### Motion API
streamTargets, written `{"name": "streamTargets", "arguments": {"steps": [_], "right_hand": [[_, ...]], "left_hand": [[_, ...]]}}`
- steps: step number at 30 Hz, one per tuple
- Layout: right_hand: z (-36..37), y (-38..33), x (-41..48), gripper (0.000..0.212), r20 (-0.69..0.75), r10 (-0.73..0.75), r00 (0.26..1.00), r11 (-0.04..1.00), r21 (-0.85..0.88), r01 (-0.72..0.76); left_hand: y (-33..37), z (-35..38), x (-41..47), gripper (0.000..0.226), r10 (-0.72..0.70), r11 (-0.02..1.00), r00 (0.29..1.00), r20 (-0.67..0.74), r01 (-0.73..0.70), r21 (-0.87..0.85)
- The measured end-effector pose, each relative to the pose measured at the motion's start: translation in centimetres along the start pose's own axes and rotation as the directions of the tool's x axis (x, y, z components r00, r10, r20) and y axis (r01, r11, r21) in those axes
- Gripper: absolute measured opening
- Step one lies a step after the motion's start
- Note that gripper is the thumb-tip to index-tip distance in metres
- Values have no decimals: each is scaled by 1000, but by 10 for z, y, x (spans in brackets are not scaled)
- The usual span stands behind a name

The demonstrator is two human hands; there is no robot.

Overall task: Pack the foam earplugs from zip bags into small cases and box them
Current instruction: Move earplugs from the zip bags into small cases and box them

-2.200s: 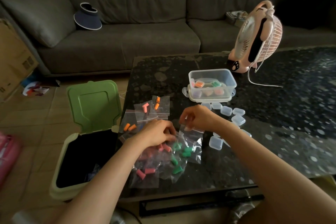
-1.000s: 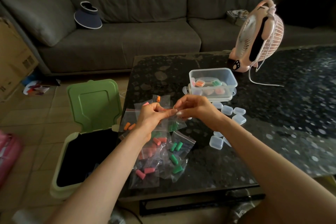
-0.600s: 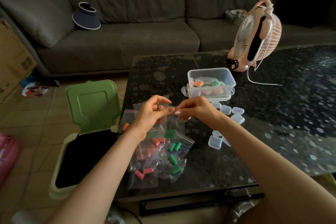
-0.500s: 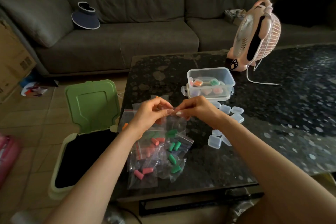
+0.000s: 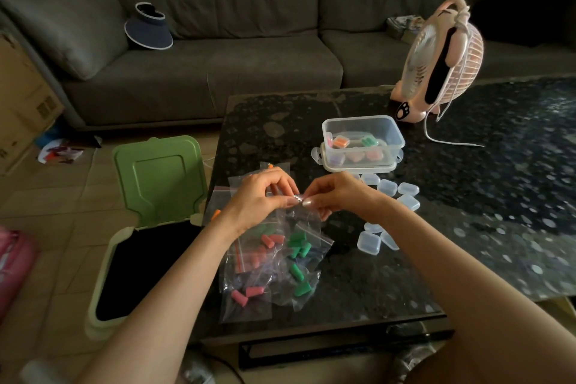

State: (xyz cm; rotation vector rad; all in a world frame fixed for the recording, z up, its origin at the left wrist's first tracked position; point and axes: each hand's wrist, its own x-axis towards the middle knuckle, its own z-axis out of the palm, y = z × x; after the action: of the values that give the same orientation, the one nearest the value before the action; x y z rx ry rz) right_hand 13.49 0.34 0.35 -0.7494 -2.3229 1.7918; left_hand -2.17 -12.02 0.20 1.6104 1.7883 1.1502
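While fingers (image 5: 291, 201) pinch a bag (image 5: 307, 220), small cases (image 5: 387, 187) lie beside.

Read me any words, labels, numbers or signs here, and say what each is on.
No legible words or numbers.
Cardboard box: dark printed marks, too blurred to read.
Pink fan: black paw-print sign on its base, no text.
Leaflet on the floor: print too small to read.

Both forearms (image 5: 174, 284) are bare, with no clothing on them up to the frame's edge. The left grip (image 5: 260, 196) and right grip (image 5: 338, 193) are bare too, with slim fingers. The nails (image 5: 307, 203) are longish, with a pale, glossy finish.
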Motion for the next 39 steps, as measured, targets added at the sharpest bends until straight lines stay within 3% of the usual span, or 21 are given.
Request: {"name": "streamTargets", "arguments": {"steps": [6, 12, 14, 18, 20, 26, 33, 39], "right_hand": [[-3, 1, -3, 12, 87, 20, 996, 988, 153, -33], [-3, 1, -5, 34, 12, 114, 993, 985, 129, -115], [-3, 2, -4, 30, -66, 142, 988, 981, 141, -131], [-6, 8, -2, 17, -143, 184, 973, 963, 224, -149], [-9, 11, -2, 20, -121, 172, 978, 960, 245, -138], [-11, 10, -3, 44, -52, 46, 998, 984, 176, -37], [-2, 7, 2, 28, -192, -61, 979, 995, 64, 75], [4, 4, 3, 7, -324, -106, 940, 979, 131, 156]], "left_hand": [[-3, 1, 1, 11, -54, 998, 998, -24, 54, -18], [-20, 6, 3, 21, -164, 986, 986, -43, 163, -29], [-26, 9, 4, 23, -277, 957, 959, -64, 270, -104], [-38, 11, 6, 18, -540, 814, 840, -42, 509, -281], [-37, 12, 5, 15, -602, 745, 798, -20, 553, -374], [-34, 14, 6, 14, -675, 673, 737, -38, 594, -441], [-29, 18, 6, 14, -704, 633, 710, -10, 620, -463], [-28, 20, 5, 16, -697, 640, 717, 14, 632, -438]]}}
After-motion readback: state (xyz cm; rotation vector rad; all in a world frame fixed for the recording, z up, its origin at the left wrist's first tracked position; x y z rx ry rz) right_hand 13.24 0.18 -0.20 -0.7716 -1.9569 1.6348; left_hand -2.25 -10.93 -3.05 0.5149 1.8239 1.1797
